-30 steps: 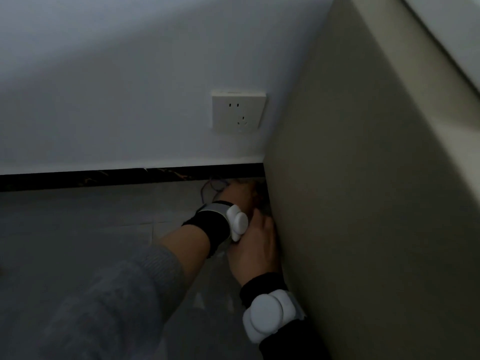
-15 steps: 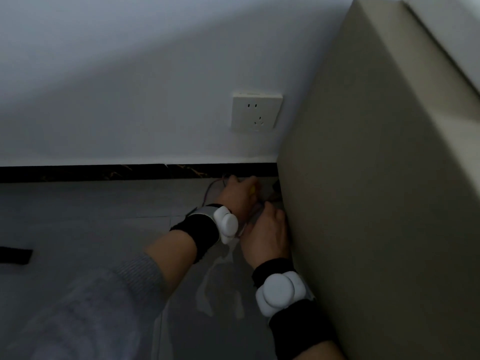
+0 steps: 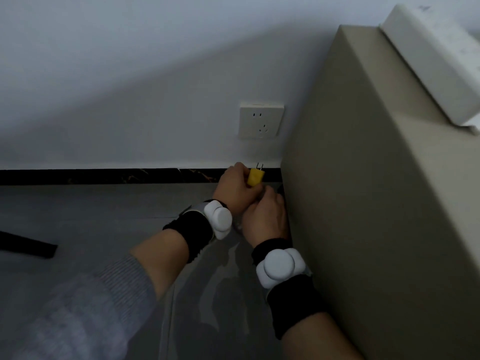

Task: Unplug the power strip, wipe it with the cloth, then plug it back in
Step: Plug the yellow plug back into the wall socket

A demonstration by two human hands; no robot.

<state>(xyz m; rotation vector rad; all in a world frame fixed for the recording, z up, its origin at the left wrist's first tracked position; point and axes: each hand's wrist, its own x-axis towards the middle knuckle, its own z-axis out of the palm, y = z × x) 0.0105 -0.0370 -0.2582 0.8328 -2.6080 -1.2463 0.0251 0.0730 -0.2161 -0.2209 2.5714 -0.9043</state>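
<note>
My left hand grips a yellow plug with its two metal prongs pointing up. The plug sits below the white wall socket, whose holes are bare. My right hand is just under and right of the left hand, against the beige furniture side, fingers curled; what it holds is hidden. The power strip body and the cloth are not visible.
A tall beige furniture panel fills the right side, with a white slab on top. A dark baseboard runs along the wall. A flat black object lies on the grey floor at the left.
Both hands have risen from the floor corner toward the socket. The yellow plug with its prongs now shows in my left hand; before it was hidden low by the baseboard.
</note>
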